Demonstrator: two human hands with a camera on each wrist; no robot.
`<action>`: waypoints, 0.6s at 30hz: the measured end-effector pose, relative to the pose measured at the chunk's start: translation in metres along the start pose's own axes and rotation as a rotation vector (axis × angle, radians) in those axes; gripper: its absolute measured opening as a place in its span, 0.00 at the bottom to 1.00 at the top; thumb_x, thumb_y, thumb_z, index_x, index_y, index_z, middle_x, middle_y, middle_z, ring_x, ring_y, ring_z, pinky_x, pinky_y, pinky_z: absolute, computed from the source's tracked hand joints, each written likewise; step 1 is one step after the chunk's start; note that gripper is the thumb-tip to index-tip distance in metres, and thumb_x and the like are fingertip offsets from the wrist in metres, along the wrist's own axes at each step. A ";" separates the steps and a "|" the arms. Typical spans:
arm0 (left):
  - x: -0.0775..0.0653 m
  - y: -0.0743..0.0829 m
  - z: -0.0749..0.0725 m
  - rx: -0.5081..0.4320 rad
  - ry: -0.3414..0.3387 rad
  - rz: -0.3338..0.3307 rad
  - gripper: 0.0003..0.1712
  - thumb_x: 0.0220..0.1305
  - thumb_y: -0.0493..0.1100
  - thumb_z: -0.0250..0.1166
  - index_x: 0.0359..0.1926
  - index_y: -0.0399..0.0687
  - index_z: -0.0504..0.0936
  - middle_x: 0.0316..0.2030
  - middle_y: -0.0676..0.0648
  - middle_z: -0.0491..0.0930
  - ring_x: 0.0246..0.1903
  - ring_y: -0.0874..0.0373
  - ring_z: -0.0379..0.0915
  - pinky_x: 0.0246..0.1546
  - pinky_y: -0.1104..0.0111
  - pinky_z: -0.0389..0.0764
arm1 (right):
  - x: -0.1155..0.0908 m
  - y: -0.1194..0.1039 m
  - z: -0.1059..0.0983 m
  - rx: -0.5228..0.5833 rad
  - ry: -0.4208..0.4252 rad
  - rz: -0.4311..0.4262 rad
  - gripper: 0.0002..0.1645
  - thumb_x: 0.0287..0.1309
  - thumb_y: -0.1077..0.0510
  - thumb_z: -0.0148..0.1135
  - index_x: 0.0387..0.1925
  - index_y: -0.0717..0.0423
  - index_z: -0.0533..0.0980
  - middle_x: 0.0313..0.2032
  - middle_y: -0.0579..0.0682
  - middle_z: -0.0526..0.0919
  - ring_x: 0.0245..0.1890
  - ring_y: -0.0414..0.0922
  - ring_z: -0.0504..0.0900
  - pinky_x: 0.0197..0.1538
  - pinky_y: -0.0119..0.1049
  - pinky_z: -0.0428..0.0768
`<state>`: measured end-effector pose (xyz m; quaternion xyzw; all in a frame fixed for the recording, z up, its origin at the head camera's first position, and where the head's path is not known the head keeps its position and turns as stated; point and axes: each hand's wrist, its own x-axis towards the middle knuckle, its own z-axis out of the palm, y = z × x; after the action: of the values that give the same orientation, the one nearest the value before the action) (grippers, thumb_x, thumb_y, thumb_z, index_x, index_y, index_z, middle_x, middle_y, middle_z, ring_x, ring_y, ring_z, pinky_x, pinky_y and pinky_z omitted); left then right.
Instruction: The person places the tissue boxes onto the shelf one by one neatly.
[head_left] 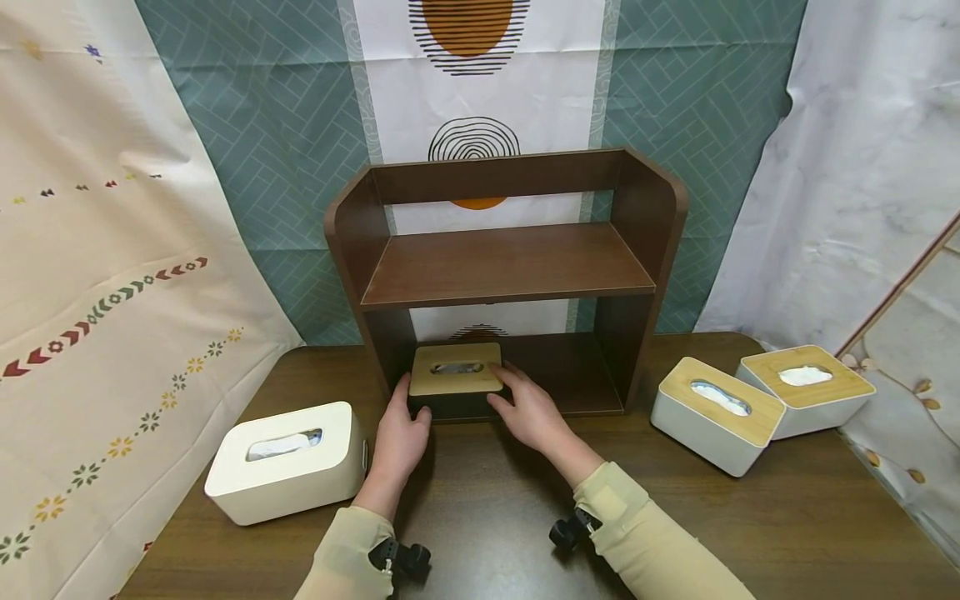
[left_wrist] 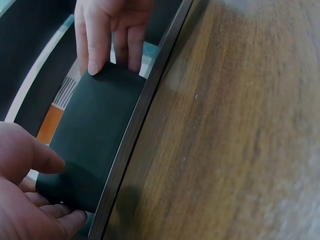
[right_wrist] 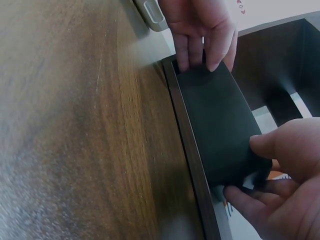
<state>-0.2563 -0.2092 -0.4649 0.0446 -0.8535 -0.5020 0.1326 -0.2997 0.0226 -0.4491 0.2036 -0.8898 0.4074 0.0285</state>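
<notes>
A dark green tissue box (head_left: 457,407) with a light wooden lid sits at the left end of the lower board of a brown two-tier shelf (head_left: 502,262). My left hand (head_left: 399,437) grips its left end, and my right hand (head_left: 532,410) holds the right end. In the left wrist view the thumb lies on the green front face (left_wrist: 97,120) while the other fingers go round the end. The right wrist view has the right thumb at the box's front face (right_wrist: 215,125), fingers curled at its end. The box's back is hidden.
A cream tissue box (head_left: 292,479) stands on the table (head_left: 495,533) to the left of the shelf. Two white tissue boxes with wooden lids, a nearer one (head_left: 705,437) and a farther one (head_left: 832,408), stand to the right. Patterned cloths (head_left: 285,167) hang behind and at the sides.
</notes>
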 end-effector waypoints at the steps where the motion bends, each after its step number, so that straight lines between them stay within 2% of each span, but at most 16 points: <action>1: 0.000 0.001 0.000 -0.001 -0.003 -0.004 0.42 0.77 0.35 0.58 0.87 0.37 0.57 0.82 0.29 0.59 0.80 0.31 0.57 0.76 0.35 0.62 | 0.000 0.000 0.000 0.001 0.000 0.000 0.35 0.81 0.54 0.65 0.83 0.54 0.69 0.82 0.65 0.65 0.79 0.64 0.68 0.75 0.65 0.70; 3: 0.001 0.000 0.000 0.000 -0.007 -0.011 0.42 0.77 0.35 0.58 0.87 0.38 0.56 0.83 0.29 0.59 0.80 0.31 0.56 0.76 0.35 0.62 | 0.000 0.000 0.000 0.004 -0.001 0.002 0.35 0.81 0.55 0.65 0.83 0.54 0.69 0.82 0.65 0.65 0.79 0.64 0.68 0.75 0.65 0.70; 8: 0.012 -0.026 0.009 0.050 0.036 0.040 0.42 0.79 0.42 0.59 0.88 0.42 0.56 0.82 0.31 0.62 0.78 0.30 0.62 0.72 0.37 0.69 | 0.000 0.001 0.000 0.010 -0.003 -0.003 0.35 0.81 0.55 0.65 0.83 0.53 0.69 0.81 0.64 0.65 0.79 0.63 0.67 0.75 0.65 0.70; 10: 0.012 -0.026 0.010 0.044 0.040 0.047 0.42 0.79 0.42 0.59 0.88 0.41 0.56 0.82 0.32 0.61 0.78 0.30 0.61 0.73 0.37 0.68 | 0.000 0.001 0.000 0.011 0.001 -0.010 0.35 0.81 0.55 0.66 0.82 0.53 0.69 0.81 0.64 0.66 0.79 0.63 0.67 0.75 0.65 0.70; 15: 0.000 0.001 0.003 0.008 0.014 0.033 0.43 0.78 0.37 0.59 0.87 0.35 0.54 0.84 0.29 0.56 0.82 0.30 0.53 0.77 0.35 0.60 | 0.000 0.002 -0.001 0.009 0.015 -0.023 0.35 0.80 0.56 0.66 0.82 0.54 0.69 0.80 0.63 0.67 0.79 0.61 0.68 0.75 0.64 0.70; 18: -0.004 0.009 0.003 0.051 0.015 0.043 0.42 0.79 0.36 0.59 0.87 0.33 0.53 0.84 0.29 0.56 0.82 0.32 0.53 0.78 0.38 0.60 | -0.001 0.000 -0.003 0.005 0.022 -0.017 0.35 0.80 0.54 0.67 0.82 0.55 0.69 0.81 0.62 0.67 0.80 0.61 0.67 0.75 0.64 0.70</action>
<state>-0.2532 -0.2013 -0.4590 0.0332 -0.8657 -0.4768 0.1484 -0.2995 0.0257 -0.4473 0.2069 -0.8865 0.4118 0.0412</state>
